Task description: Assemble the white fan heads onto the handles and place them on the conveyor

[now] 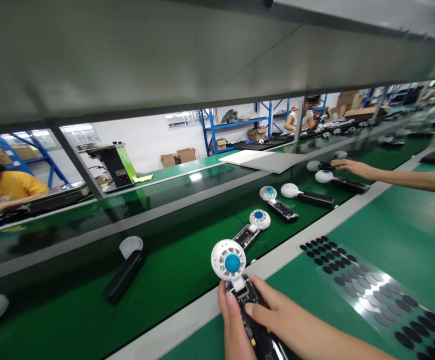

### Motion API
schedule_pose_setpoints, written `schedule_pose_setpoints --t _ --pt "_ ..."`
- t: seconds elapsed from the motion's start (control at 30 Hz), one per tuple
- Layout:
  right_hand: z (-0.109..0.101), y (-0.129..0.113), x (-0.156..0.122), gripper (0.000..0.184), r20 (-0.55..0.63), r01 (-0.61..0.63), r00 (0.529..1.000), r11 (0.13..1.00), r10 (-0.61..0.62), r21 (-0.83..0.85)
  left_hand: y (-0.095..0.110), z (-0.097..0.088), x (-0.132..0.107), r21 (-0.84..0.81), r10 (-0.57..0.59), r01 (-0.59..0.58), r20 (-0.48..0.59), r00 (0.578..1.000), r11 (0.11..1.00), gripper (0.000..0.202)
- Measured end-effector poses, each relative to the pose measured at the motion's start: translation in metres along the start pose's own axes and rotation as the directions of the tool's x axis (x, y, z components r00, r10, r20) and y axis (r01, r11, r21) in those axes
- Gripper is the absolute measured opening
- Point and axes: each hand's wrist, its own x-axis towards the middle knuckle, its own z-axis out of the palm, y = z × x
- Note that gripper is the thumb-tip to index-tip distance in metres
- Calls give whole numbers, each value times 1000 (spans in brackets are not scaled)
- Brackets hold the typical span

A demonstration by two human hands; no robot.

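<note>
Clasping the fan (pixel 242 290) by its dark handle, your left hand (pixel 235 327) and right hand (pixel 279 307) form a grip clamped on it from both sides, white head up and exposed board facing you, presumably to keep it steady and in plain sight. It is held near the rail (pixel 198 315) between the green belt (pixel 179 270) and the bench (pixel 420 215), where a sheet of black discs (pixel 363 287) lies at your right, likely for easy reach; beyond, other fans (pixel 317 199) rest spaced along the belt.

White glare streaks the clear dotted sheet (pixel 371 291).
</note>
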Motion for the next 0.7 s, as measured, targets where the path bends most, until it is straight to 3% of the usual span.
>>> schedule_pose_setpoints --t 0.1,0.2,0.33,0.47,0.57,0.63,0.7 --pt "4 1 5 29 -150 50 986 993 -67 -110 -3 9 1 -98 13 -13 3 1000 995 82" --pt "4 -5 19 34 -260 99 954 976 -148 -192 -5 12 7 -243 52 -48 12 999 969 90" --pt "-1 -25 63 44 -336 109 921 959 -197 -263 -4 0 25 -72 257 -267 -124 958 961 99" --pt "-11 -51 120 33 -399 106 880 924 -259 -366 -5 -8 34 21 278 -278 -153 948 960 91" --pt "-37 -67 146 36 -402 121 849 866 -344 -486 -5 -4 29 34 272 -270 -133 953 962 88" --pt "-71 -70 147 40 -461 69 798 819 -388 -570 -6 0 27 43 272 -268 -136 953 962 82" --pt "-117 -64 136 40 -575 -73 727 791 -375 -608 -8 1 26 45 281 -277 -132 951 960 77"
